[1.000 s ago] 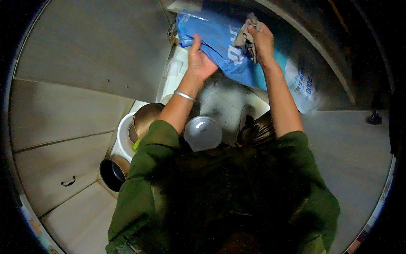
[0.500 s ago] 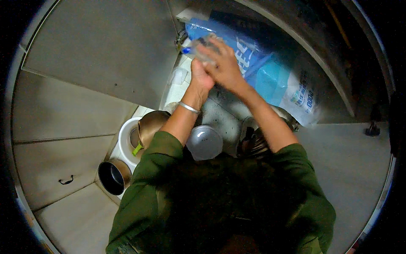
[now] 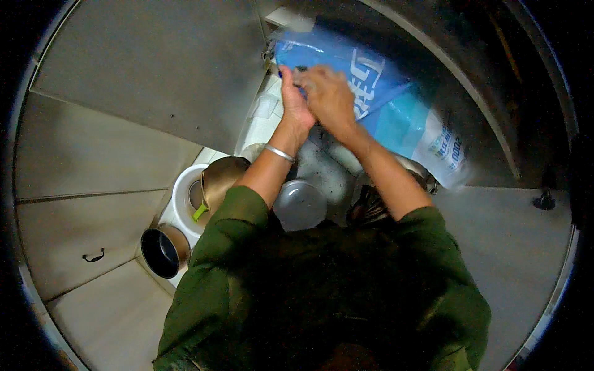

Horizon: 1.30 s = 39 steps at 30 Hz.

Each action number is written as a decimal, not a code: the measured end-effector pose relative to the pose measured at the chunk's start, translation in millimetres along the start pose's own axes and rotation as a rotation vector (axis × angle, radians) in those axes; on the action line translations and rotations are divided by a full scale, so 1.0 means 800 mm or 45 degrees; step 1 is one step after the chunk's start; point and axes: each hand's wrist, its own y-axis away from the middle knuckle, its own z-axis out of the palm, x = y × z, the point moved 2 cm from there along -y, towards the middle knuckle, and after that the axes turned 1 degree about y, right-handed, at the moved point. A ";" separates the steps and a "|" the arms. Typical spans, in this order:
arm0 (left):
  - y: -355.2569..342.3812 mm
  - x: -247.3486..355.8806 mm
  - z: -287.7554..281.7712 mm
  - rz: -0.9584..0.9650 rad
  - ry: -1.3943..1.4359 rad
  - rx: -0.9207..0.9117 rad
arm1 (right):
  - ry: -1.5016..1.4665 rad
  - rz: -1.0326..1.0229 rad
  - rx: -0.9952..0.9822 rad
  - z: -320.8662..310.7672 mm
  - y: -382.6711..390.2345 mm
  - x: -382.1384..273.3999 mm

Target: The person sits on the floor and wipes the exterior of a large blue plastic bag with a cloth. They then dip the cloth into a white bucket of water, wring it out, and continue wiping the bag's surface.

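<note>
My left hand (image 3: 295, 102) has its thumb upright at the left end of a blue-and-white plastic sack (image 3: 381, 74); its other fingers are hidden. My right hand (image 3: 329, 98) is bent over beside it, fingers curled and blurred around something greyish I cannot make out. The sack lies at an angle across the top of the space, with a lighter blue, white-ended part toward the right. Below my hands a round grey dish or lid (image 3: 300, 204) sits on dirty pale tiles.
At the lower left are a dark-lined pot (image 3: 161, 253), a white basin (image 3: 182, 193) and a bronze-coloured pot (image 3: 224, 178) with something bright green beside it. Grey cabinet panels (image 3: 142, 62) surround me, with a curved dark edge (image 3: 470, 86) at upper right.
My right hand came left and down from the sack's middle, where it held a crumpled grey rag, to my left hand. The rag is no longer clearly visible. The sack sits slightly lower.
</note>
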 end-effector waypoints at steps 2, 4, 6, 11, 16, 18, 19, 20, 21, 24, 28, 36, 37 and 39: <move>0.020 -0.013 0.035 -0.093 0.005 -0.034 | 0.088 0.101 0.061 -0.002 -0.024 0.029; 0.032 -0.025 0.049 -0.211 -0.009 -0.245 | 0.219 0.169 0.216 -0.005 -0.043 0.054; 0.016 -0.029 0.035 -0.189 -0.059 -0.202 | 0.131 0.245 0.142 0.001 -0.035 0.064; 0.001 0.008 0.001 -0.172 -0.049 -0.043 | -0.074 -0.007 -0.021 0.021 0.009 0.008; 0.023 -0.027 0.026 -0.225 -0.074 -0.147 | 0.104 0.301 0.189 0.008 -0.029 0.055; 0.020 -0.026 0.028 -0.239 -0.056 -0.148 | 0.015 0.363 0.150 0.004 -0.030 0.054; 0.009 -0.016 0.017 -0.225 -0.046 -0.115 | 0.027 0.274 0.084 0.012 -0.018 0.043; 0.000 -0.004 0.004 -0.212 -0.036 -0.083 | 0.038 0.186 0.017 0.023 -0.001 0.031; 0.001 0.016 -0.007 -0.195 -0.138 0.080 | 0.041 0.101 -0.039 0.033 0.020 0.010; -0.005 0.016 -0.011 -0.137 -0.157 0.095 | -0.477 0.204 -0.251 0.022 0.015 0.024; 0.011 0.017 0.022 -0.303 0.035 -0.270 | -1.884 1.392 -0.188 -0.027 -0.019 0.081; 0.015 0.025 0.030 -0.172 0.119 -0.285 | -2.529 1.204 -0.124 -0.054 -0.034 0.102; 0.015 0.026 0.031 -0.167 0.091 -0.262 | -2.477 1.193 -0.111 -0.056 -0.036 0.098; 0.016 0.023 0.032 -0.160 0.035 -0.211 | -2.372 1.175 -0.079 -0.056 -0.038 0.087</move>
